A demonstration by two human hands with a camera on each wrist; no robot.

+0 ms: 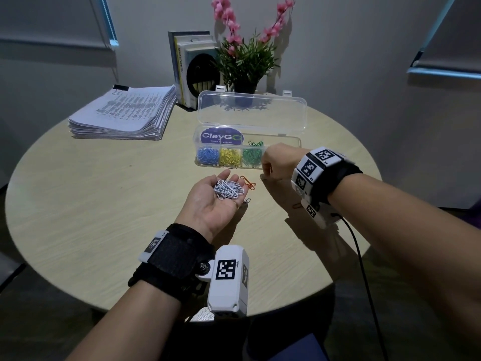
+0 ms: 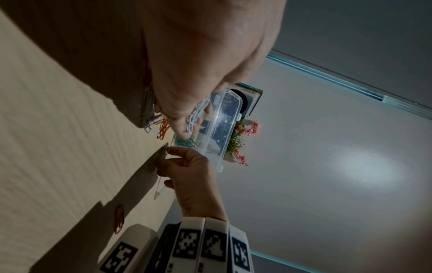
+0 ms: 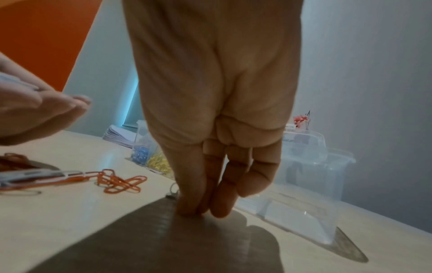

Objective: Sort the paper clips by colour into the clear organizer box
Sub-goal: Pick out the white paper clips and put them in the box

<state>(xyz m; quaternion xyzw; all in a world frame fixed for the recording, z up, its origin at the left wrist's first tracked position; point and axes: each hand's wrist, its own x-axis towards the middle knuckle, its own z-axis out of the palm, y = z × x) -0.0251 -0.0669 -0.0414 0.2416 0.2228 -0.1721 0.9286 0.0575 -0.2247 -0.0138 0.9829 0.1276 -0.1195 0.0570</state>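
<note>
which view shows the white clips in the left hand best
The head view: the white clips lie in a full pile on the upturned palm of the left hand. The left wrist view catches only a few white clips past the fingers. The right wrist view shows just a blurred white sliver at its left edge.

head view looks down at table [image 1: 104,204]; wrist views sit close, sharing it.

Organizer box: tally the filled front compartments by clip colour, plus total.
Blue clips: 1
Yellow clips: 1
Green clips: 1
Total: 3 filled front compartments visible in the organizer box.
</note>
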